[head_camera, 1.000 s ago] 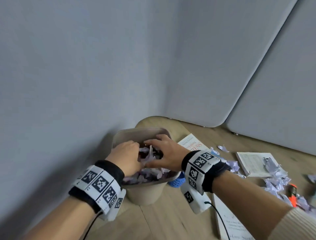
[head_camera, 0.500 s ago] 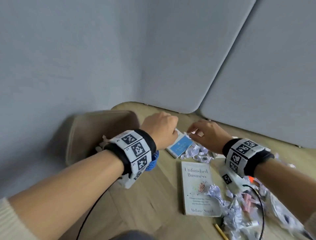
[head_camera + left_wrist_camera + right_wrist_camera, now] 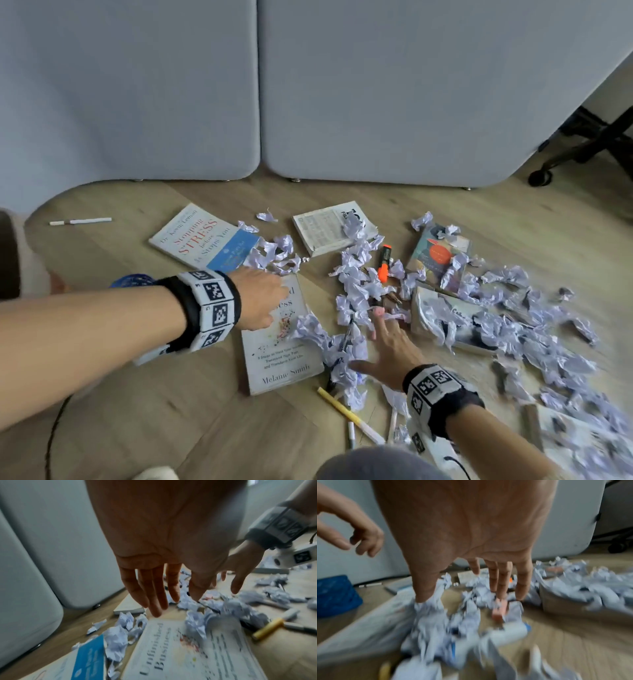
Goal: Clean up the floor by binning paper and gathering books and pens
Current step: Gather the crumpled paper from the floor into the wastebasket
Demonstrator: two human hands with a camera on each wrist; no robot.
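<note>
Crumpled paper [image 3: 356, 294] litters the wood floor among several books. My left hand [image 3: 263, 298] hovers over the white book "Unfinished Business" [image 3: 281, 349], fingers [image 3: 154, 601] straight, holding nothing. My right hand [image 3: 387, 342] is spread over a paper clump [image 3: 342, 356], and its fingertips [image 3: 501, 592] touch the paper [image 3: 436, 622]. The "Stopping Stress" book [image 3: 191, 236] lies far left with a blue booklet [image 3: 233, 251] on it. An orange highlighter [image 3: 384, 263], a yellow pen [image 3: 346, 411] and a white pen [image 3: 80, 221] lie on the floor.
The beige bin [image 3: 13, 253] is just inside the left edge, with a blue container [image 3: 133, 280] beside it. Grey partition panels [image 3: 376, 85] close off the back. A chair base with a castor [image 3: 541, 176] stands at the far right. More paper-covered books [image 3: 452, 322] lie right.
Both hands left the bin and swung right over the littered floor. The view turned with them. The curled fingers have straightened and the right hand now touches paper.
</note>
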